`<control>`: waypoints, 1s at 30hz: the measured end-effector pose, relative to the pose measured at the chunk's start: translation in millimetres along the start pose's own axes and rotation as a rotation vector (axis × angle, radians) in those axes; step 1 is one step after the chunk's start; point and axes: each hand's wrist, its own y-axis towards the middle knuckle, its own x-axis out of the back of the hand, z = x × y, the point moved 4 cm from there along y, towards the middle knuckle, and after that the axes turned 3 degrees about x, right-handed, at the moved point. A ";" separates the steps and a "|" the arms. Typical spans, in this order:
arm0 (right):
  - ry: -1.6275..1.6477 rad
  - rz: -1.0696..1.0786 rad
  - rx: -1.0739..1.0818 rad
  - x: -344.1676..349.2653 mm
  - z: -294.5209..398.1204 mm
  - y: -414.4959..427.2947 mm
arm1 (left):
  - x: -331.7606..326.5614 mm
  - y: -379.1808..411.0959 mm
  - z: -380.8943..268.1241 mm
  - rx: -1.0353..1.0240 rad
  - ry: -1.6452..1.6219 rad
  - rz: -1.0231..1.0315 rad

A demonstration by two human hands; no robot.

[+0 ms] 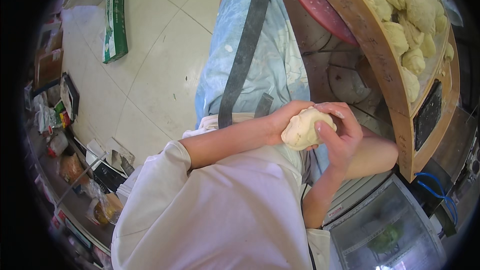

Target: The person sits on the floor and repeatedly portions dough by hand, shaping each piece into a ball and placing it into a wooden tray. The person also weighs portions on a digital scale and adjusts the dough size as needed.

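A lump of pale dough is held between both hands in front of my waist. My left hand cups it from the left and below, its fingertips partly hidden by the lump. From the right, my right hand curls around the dough, thumb pressed on the top face and fingers over the far edge. Flour or dough residue marks the right fingers. Beyond the hands to the right, several rough dough pieces lie piled in a wooden trough with handwriting on its side.
A red plastic rim shows beside the trough. At lower right is a freezer with a glass top, with a blue cord nearby. A green box lies on the tiled floor. Cluttered shelves line the left.
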 end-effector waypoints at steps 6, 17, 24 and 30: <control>0.081 -0.031 0.021 2.3 -8.8 -6.2 | -3.7 1.8 3.6 0.052 0.012 -0.021; -0.250 -0.073 0.319 -27.9 18.2 -9.4 | -2.7 -3.2 8.5 -0.014 0.027 -0.301; -0.589 -0.065 0.482 -55.1 35.7 -21.7 | -4.7 -16.4 3.7 -0.521 0.742 -0.264; -0.874 -0.138 0.429 -74.9 20.4 -31.3 | -3.3 -12.2 6.3 -0.428 0.599 -0.251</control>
